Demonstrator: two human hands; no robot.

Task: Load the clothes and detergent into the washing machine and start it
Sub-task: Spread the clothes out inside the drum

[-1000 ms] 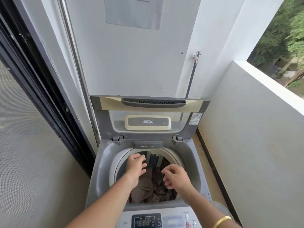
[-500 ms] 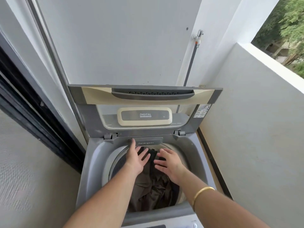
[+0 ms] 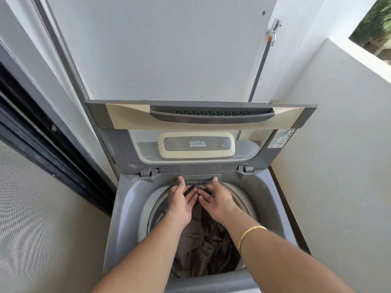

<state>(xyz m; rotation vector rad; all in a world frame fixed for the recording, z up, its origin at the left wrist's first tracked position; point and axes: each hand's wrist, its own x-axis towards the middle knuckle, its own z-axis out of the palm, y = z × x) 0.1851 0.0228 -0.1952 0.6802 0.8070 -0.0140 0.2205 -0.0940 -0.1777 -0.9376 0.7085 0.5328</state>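
A grey top-loading washing machine point(image 3: 127, 208) stands in front of me with its lid point(image 3: 201, 115) raised upright against the wall. Brown clothes point(image 3: 203, 250) lie crumpled inside the drum. At the back rim sits a grey drawer labelled "Detergent" point(image 3: 197, 182). My left hand point(image 3: 179, 206) and my right hand point(image 3: 215, 204) reach over the drum, one thumb touching each end of the drawer front. The fingers are spread below it and hold nothing. A gold bangle is on my right wrist.
A tap point(image 3: 274, 31) with a grey hose point(image 3: 259, 70) runs down the back wall behind the lid. A white balcony wall point(image 3: 338, 144) stands close on the right. A dark sliding door frame point(image 3: 42, 134) and a mesh screen point(image 3: 31, 208) are on the left.
Both hands have moved from over the clothes to the back rim, and the thumbs now touch the detergent drawer. The view has tilted down and closer, so the control panel is out of sight.
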